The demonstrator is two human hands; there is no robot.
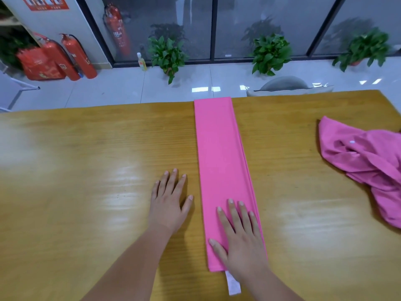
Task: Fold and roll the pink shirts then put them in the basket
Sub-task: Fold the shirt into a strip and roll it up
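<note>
I see both forearms reach forward from the lower edge of the view, bare, with palms down. The left hand [168, 200] lies flat on the table [86, 170], just beside the left edge of the folded shirt [217, 148]. Its fingers are straight and a little spread, the thumb points toward the cloth, and it holds nothing. The right hand [240, 235] presses flat on the near end of this shirt, fingers straight and spread, thumb out to the left; it grips nothing.

The folded shirt is a long narrow pink strip. It runs from near me to the far edge of the table, about in the middle. A white tag [233, 285] sticks out from its near end, partly under the right wrist; I cannot read any print on it. A second shirt [368, 166], pink and crumpled, lies at the right edge, well apart from the strip.

On the floor behind stand red extinguishers [73, 55] and a red bag [39, 64]. Their labels are too blurred to read, and so is the red poster [45, 3] above them.
</note>
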